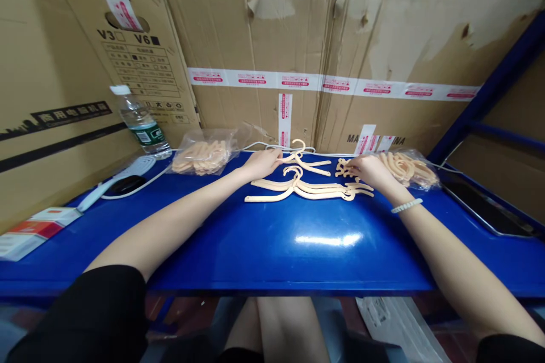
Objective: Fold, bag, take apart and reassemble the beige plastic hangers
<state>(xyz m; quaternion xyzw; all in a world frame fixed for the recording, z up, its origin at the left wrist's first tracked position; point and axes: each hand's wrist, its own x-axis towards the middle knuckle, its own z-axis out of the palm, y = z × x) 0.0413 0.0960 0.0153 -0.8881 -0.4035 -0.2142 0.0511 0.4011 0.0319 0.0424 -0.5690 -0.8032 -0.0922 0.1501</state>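
My left hand (pixel 264 164) is closed on one end of a beige plastic clothes hanger (pixel 313 168) at the back of the table. The hanger's hook points away from me. In front of it, several more beige hangers (pixel 319 190) lie overlapped, their hooks toward the back. My right hand (pixel 371 169) has its fingers pinched together at a little group of small knobbed beige plastic pieces (pixel 342 168). Its fingertips touch these pieces and partly hide them. Further small beige pieces lie against the right end of the overlapped hangers.
Clear bags of beige parts stand left (pixel 204 154) and right (pixel 411 169) on the blue table (pixel 272 255). A water bottle (pixel 142 125), a pale blue fan-shaped item (pixel 123 176) and a carton (pixel 38 229) are left. A phone-like dark slab (pixel 487 207) lies right. Cardboard walls the back.
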